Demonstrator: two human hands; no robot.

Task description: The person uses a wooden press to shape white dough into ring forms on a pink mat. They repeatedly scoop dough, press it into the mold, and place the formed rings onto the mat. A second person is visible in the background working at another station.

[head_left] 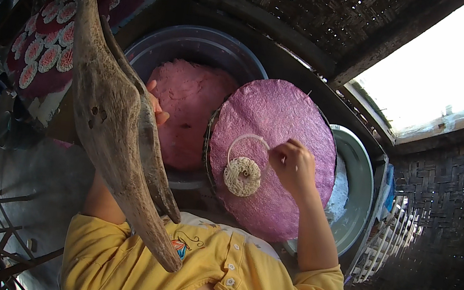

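A long, weathered wooden tool with two jaw-like halves slants across the left side, close to me. My left hand is at its right edge with curled fingers and seems to grip it; the wood hides most of the palm. A round tray covered in shiny pink-purple woven sheeting lies to the right. On it rests a cream-coloured, lacy disc of coiled strands. My right hand is closed above the tray, pinching the end of a thin, pale curved strip that arcs over the disc.
A large dark basin behind holds pink dough. To the right, a grey-green basin contains something whitish. Several pink-and-white lacy rounds lie on a maroon sheet at far left. A bright window opens in the woven wall.
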